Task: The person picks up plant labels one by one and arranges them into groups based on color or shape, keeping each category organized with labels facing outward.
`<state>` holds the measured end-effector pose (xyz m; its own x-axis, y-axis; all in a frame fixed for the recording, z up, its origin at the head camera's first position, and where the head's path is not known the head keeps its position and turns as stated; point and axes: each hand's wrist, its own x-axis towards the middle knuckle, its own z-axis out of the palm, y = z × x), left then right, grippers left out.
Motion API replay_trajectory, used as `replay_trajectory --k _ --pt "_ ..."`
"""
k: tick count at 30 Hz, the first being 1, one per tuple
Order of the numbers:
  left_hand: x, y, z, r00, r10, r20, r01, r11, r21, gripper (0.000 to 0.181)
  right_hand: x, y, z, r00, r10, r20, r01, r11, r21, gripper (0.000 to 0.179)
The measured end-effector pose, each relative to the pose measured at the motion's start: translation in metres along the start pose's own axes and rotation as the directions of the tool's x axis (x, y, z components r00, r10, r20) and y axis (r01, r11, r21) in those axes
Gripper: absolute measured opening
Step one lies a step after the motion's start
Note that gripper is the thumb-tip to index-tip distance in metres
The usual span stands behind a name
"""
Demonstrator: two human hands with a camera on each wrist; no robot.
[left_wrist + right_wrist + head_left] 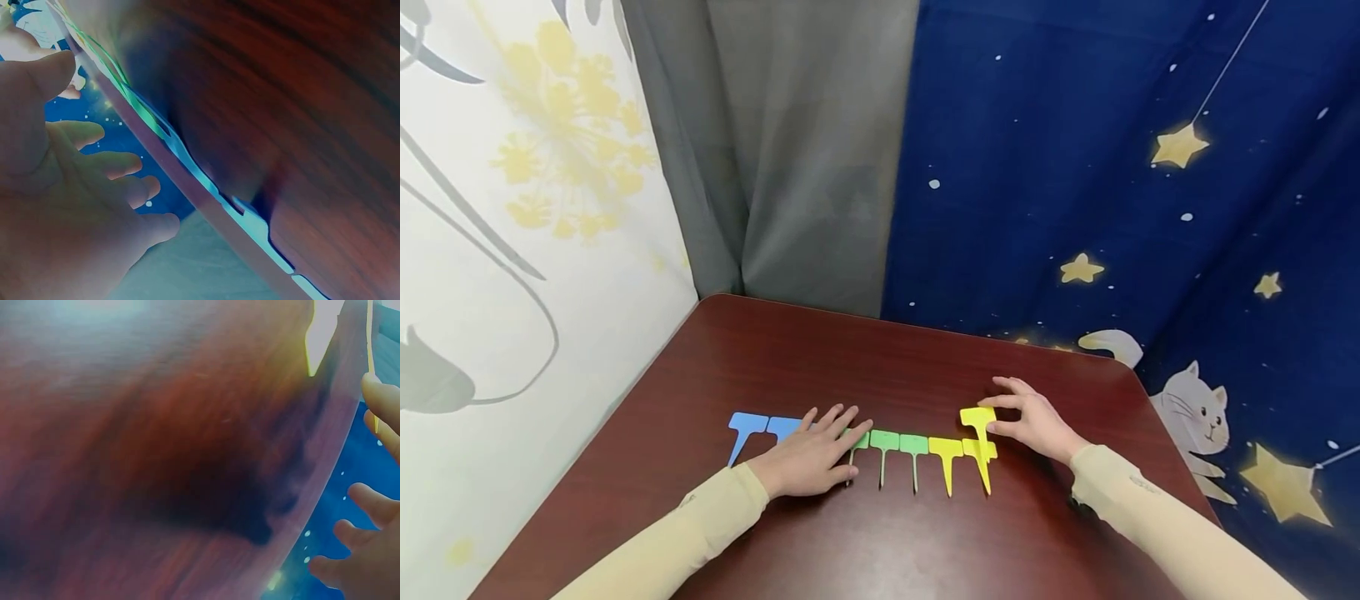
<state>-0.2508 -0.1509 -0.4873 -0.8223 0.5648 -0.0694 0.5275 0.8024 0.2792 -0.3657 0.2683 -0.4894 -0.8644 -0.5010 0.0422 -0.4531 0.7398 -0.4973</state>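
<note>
A row of T-shaped plant labels lies across the table: blue labels (748,423) at the left, green labels (885,440) in the middle, a yellow label (945,450) and another yellow label (992,452) at the right end. Between thumb and fingers my right hand (1037,423) pinches a further yellow plant label (977,419), its stem overlapping the end label in the head view. Edge-on, this held label (370,344) shows as a thin strip in the right wrist view. Fingers spread, my left hand (808,458) is over the blue and green labels, hiding some of them.
The dark red-brown table (865,542) has rounded far corners. Behind it hang a grey curtain (812,150) and a blue curtain (1022,167) with stars and a cat. A white patterned curtain (550,317) runs along the left side.
</note>
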Motion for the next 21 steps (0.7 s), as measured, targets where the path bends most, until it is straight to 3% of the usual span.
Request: replay_trajectory --k 12,21 --pt "-0.006 -0.002 0.003 1.000 0.000 -0.009 0.001 1.000 0.017 0.070 -0.049 0.019 -0.004 0.997 0.073 -0.040 -0.072 0.997 0.012 0.041" --pt "-0.014 -0.005 0.004 1.000 -0.008 -0.007 0.008 1.000 0.012 0.070 -0.069 0.028 -0.001 0.993 0.111 -0.046 -0.111 0.994 0.001 0.041"
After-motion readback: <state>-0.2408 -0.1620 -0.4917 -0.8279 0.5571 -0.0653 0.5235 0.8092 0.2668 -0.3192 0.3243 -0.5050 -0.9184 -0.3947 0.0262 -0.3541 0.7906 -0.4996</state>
